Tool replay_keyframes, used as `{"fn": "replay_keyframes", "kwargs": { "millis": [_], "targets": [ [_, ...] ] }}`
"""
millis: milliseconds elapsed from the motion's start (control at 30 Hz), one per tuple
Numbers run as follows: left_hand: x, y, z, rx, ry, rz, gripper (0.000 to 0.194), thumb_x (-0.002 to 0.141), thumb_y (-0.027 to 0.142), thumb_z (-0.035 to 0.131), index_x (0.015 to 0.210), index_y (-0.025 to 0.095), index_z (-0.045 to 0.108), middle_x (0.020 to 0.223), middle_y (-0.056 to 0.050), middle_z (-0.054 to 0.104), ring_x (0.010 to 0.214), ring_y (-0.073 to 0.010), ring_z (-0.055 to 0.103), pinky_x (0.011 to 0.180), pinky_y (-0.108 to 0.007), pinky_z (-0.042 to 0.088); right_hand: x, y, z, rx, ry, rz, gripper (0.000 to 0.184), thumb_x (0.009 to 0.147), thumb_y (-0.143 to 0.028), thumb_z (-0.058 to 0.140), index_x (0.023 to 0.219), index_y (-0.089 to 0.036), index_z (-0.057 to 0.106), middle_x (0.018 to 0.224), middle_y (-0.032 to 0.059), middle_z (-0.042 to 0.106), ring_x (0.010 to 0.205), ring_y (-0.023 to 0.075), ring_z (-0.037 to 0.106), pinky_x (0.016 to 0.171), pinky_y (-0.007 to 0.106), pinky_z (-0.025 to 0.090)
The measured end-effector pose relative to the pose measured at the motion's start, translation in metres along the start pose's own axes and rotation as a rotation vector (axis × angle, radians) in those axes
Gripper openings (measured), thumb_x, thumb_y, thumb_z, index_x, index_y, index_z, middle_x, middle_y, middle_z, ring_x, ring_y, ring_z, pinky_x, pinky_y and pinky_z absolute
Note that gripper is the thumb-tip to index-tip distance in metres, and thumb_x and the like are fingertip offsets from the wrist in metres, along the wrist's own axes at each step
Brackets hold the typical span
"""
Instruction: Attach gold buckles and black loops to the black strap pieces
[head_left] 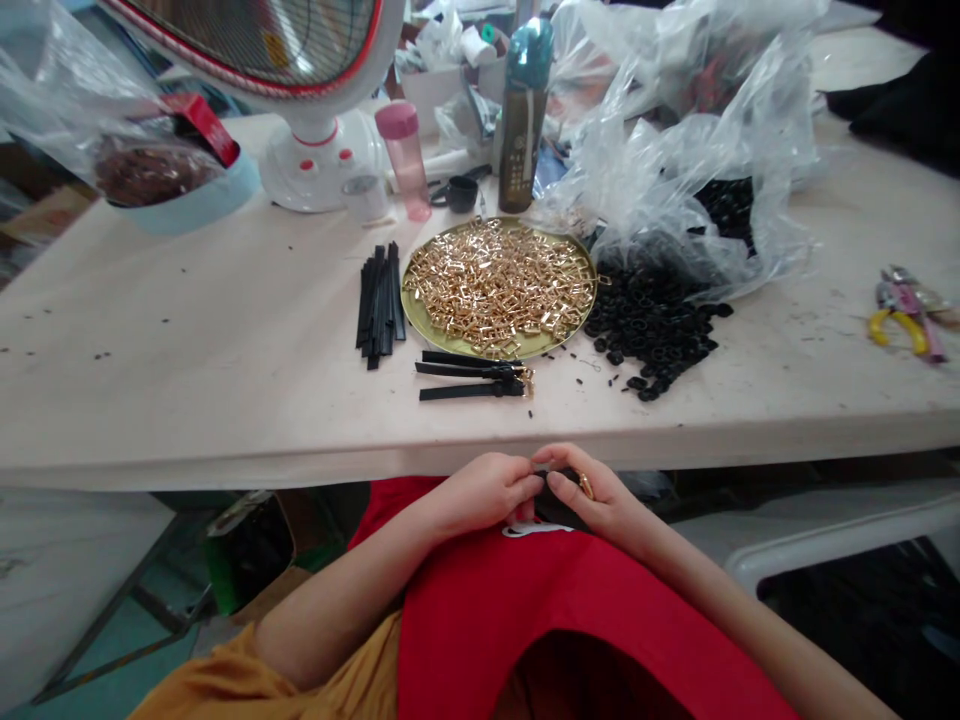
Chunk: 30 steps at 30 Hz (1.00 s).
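Both hands meet just below the table's front edge, above a red apron (487,590). My left hand (491,488) is closed, fingertips pinched together towards the right hand; whatever they hold is hidden. My right hand (600,492) curls with a small gold metal buckle (585,486) showing beside its thumb. On the table ahead lie a few black straps with gold buckles (472,391). Behind them stands a round tray (420,318) heaped with gold rectangular buckles (502,280). A bundle of plain black strips (380,305) lies left of the tray.
Right of the tray spreads a pile of small black loops (652,330), partly under a clear plastic bag (675,200). Yellow-handled pliers (898,328) lie far right. A fan (322,165), a pink bottle (406,160) and a dark bottle (523,140) stand at the back.
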<state>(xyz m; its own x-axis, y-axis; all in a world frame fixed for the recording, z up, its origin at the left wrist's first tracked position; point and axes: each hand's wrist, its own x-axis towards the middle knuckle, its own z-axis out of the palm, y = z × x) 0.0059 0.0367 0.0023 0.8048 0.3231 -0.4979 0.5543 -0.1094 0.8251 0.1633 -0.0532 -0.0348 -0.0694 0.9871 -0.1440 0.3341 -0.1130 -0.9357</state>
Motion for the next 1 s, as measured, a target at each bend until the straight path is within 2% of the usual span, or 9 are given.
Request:
{"fn": "replay_keyframes", "kwargs": {
  "millis": [100, 233, 367, 500, 633, 767, 867, 933, 1000],
  "targets": [
    [-0.007, 0.004, -0.008, 0.031, 0.031, 0.017, 0.031, 0.084, 0.031, 0.034, 0.065, 0.015, 0.052, 0.057, 0.002, 0.054, 0.049, -0.0082, 0.048, 0.052, -0.018, 0.037, 0.006, -0.004, -0.002, -0.066, 0.057, -0.018, 0.025, 0.085, -0.033, 0.04, 0.103, -0.019, 0.051, 0.082, 0.0033, 0.058, 0.075, 0.0159, 0.055, 0.07, 0.029, 0.044],
    [-0.014, 0.006, -0.016, -0.005, 0.025, 0.023, 0.034, 0.084, 0.032, 0.033, 0.063, 0.014, 0.053, 0.055, 0.001, 0.053, 0.05, -0.0092, 0.049, 0.054, -0.019, 0.038, 0.013, -0.011, -0.005, -0.035, -0.033, -0.021, 0.028, 0.086, -0.032, 0.04, 0.108, -0.019, 0.05, 0.084, 0.0036, 0.061, 0.076, 0.0159, 0.056, 0.071, 0.029, 0.045],
    [-0.008, 0.002, -0.014, -0.03, 0.035, 0.021, 0.034, 0.084, 0.032, 0.034, 0.063, 0.014, 0.053, 0.057, 0.0, 0.056, 0.049, -0.0091, 0.049, 0.054, -0.02, 0.038, 0.017, -0.016, -0.007, -0.043, -0.103, -0.029, 0.027, 0.086, -0.03, 0.039, 0.108, -0.019, 0.049, 0.089, 0.0047, 0.062, 0.081, 0.0167, 0.057, 0.073, 0.03, 0.044],
    [-0.006, 0.003, -0.019, -0.042, 0.069, 0.018, 0.034, 0.085, 0.033, 0.033, 0.067, 0.014, 0.055, 0.061, 0.001, 0.056, 0.052, -0.0081, 0.049, 0.056, -0.019, 0.038, 0.025, -0.02, -0.008, -0.079, -0.045, -0.024, 0.026, 0.086, -0.03, 0.038, 0.108, -0.02, 0.049, 0.084, 0.0031, 0.062, 0.076, 0.0154, 0.057, 0.072, 0.029, 0.044],
    [-0.013, 0.008, -0.032, -0.093, 0.014, 0.015, 0.035, 0.086, 0.034, 0.031, 0.071, 0.014, 0.055, 0.062, 0.002, 0.055, 0.051, -0.0069, 0.047, 0.056, -0.018, 0.038, 0.032, -0.025, -0.014, 0.012, -0.093, 0.002, 0.031, 0.087, -0.034, 0.039, 0.113, -0.021, 0.047, 0.086, 0.0024, 0.063, 0.077, 0.0146, 0.057, 0.072, 0.027, 0.045],
    [-0.009, 0.005, -0.034, -0.103, 0.028, 0.026, 0.036, 0.086, 0.036, 0.033, 0.066, 0.014, 0.053, 0.059, 0.002, 0.053, 0.048, -0.0063, 0.044, 0.055, -0.018, 0.037, 0.035, -0.025, -0.016, 0.088, -0.138, 0.037, 0.032, 0.086, -0.037, 0.04, 0.113, -0.021, 0.047, 0.09, 0.0032, 0.063, 0.08, 0.0151, 0.058, 0.073, 0.027, 0.045],
    [0.0, -0.001, -0.032, -0.092, 0.045, 0.015, 0.038, 0.086, 0.037, 0.031, 0.066, 0.014, 0.053, 0.056, 0.002, 0.05, 0.048, -0.0072, 0.045, 0.054, -0.018, 0.036, 0.038, -0.022, -0.012, 0.087, -0.116, 0.025, 0.032, 0.086, -0.038, 0.04, 0.111, -0.021, 0.048, 0.087, 0.0025, 0.062, 0.078, 0.0147, 0.058, 0.071, 0.026, 0.044],
    [0.005, -0.004, -0.034, -0.044, 0.074, 0.03, 0.038, 0.087, 0.037, 0.029, 0.066, 0.015, 0.053, 0.055, 0.002, 0.05, 0.049, -0.0083, 0.045, 0.054, -0.019, 0.036, 0.044, -0.019, -0.007, 0.069, -0.049, 0.028, 0.032, 0.086, -0.039, 0.039, 0.11, -0.02, 0.049, 0.078, 0.0009, 0.06, 0.069, 0.0132, 0.056, 0.064, 0.025, 0.044],
    [0.01, -0.007, -0.041, 0.074, 0.161, 0.06, 0.035, 0.086, 0.035, 0.03, 0.069, 0.015, 0.054, 0.062, 0.0, 0.054, 0.055, -0.0102, 0.048, 0.056, -0.021, 0.036, 0.053, -0.018, -0.002, 0.035, 0.048, 0.045, 0.034, 0.088, -0.04, 0.033, 0.11, -0.019, 0.048, 0.065, -0.0015, 0.055, 0.057, 0.0122, 0.053, 0.054, 0.024, 0.041]
  ]
}}
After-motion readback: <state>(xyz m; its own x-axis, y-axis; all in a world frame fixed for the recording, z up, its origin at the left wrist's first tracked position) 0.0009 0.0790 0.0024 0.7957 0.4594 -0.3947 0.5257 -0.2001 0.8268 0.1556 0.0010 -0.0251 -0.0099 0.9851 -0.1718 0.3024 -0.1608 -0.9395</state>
